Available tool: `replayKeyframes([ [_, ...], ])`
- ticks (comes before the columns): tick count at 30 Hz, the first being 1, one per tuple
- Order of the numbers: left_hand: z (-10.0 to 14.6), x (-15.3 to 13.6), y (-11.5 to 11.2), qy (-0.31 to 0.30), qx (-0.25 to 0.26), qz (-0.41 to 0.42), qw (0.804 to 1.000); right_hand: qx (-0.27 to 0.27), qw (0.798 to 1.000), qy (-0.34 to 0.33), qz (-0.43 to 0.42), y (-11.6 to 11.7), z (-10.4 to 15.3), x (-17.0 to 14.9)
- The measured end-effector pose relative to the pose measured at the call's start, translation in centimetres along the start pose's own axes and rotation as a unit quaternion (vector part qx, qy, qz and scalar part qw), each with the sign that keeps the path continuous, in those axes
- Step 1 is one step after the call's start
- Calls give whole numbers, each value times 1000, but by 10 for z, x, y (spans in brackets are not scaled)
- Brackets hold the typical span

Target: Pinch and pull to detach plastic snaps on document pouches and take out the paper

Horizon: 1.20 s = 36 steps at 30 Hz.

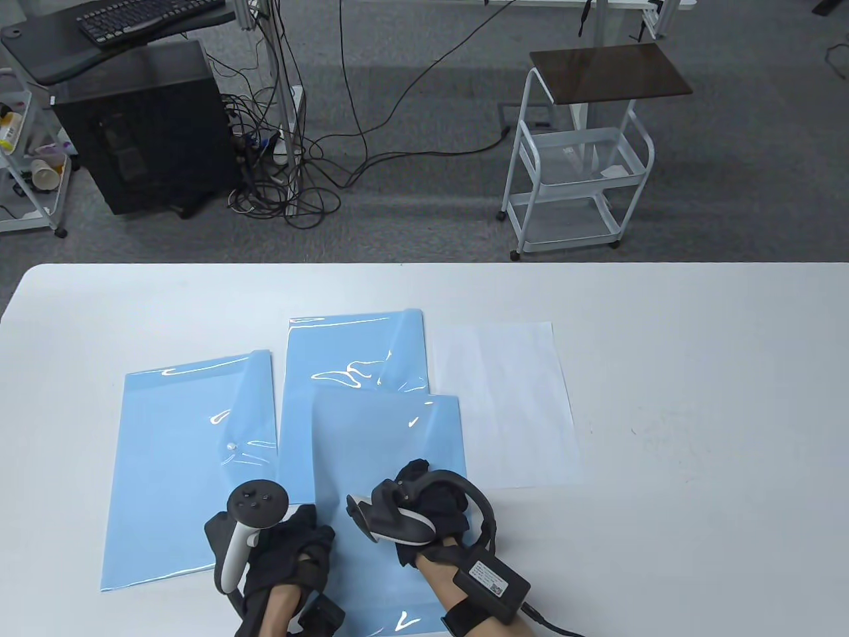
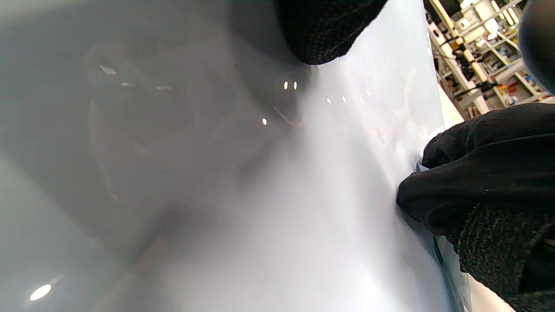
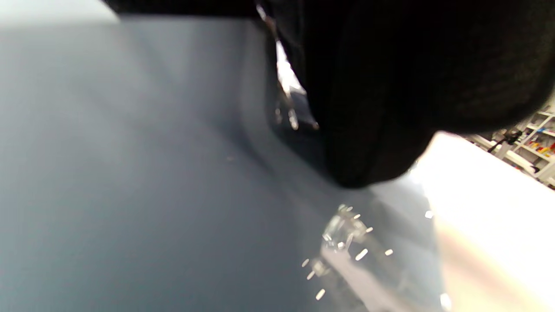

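Your left hand (image 1: 292,551) presses flat on the glossy blue plastic pouch (image 1: 385,464) nearest you, overlapping a second pouch (image 1: 351,352), while your right hand (image 1: 431,504) pinches its flap edge, beside a thin white paper sheet (image 1: 504,398) on the table (image 1: 696,398).

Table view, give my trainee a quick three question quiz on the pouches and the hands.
1. How many blue document pouches lie on the table?
2. True or false: a loose white paper sheet lies right of the pouches.
3. Which pouch do both hands work on: A the left pouch, B the far pouch, C the near pouch?

Key: 1. Three. 2. True. 3. C, the left hand and right hand are both on it.
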<state>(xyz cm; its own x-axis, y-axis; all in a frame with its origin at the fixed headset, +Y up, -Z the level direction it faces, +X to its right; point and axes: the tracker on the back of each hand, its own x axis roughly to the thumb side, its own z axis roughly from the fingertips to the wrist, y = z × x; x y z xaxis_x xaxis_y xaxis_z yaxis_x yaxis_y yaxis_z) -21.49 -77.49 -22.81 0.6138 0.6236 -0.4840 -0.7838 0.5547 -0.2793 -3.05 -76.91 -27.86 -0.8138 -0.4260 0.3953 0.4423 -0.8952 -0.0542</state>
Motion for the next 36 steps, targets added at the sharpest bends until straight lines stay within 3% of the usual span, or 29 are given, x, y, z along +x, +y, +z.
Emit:
replayKeyframes([
  [3,1,-1,0,-2,-1,2,1000,0,1000,10,-1,-1,-2,-11],
  [9,0,0,0,-2,-2,-1,1000,51,992,34,-113,-9,-2,-37],
  [12,0,0,1,-2,-1,0,1000,40,991,39,-121,-19,3,-48],
  [17,0,-1,1,-1,1,0,1000,5,996,35,-79,-30,21,-69],
  [22,0,-1,1,1,0,5,1000,-9,999,-45,-2,-24,39,-70],
  [26,0,-1,1,2,2,5,1000,-49,989,-122,74,-10,52,-64],
  [31,0,-1,1,2,4,4,1000,-29,991,-127,-37,3,56,-72],
  [36,0,-1,1,3,5,4,1000,11,978,-45,-202,9,58,-95],
])
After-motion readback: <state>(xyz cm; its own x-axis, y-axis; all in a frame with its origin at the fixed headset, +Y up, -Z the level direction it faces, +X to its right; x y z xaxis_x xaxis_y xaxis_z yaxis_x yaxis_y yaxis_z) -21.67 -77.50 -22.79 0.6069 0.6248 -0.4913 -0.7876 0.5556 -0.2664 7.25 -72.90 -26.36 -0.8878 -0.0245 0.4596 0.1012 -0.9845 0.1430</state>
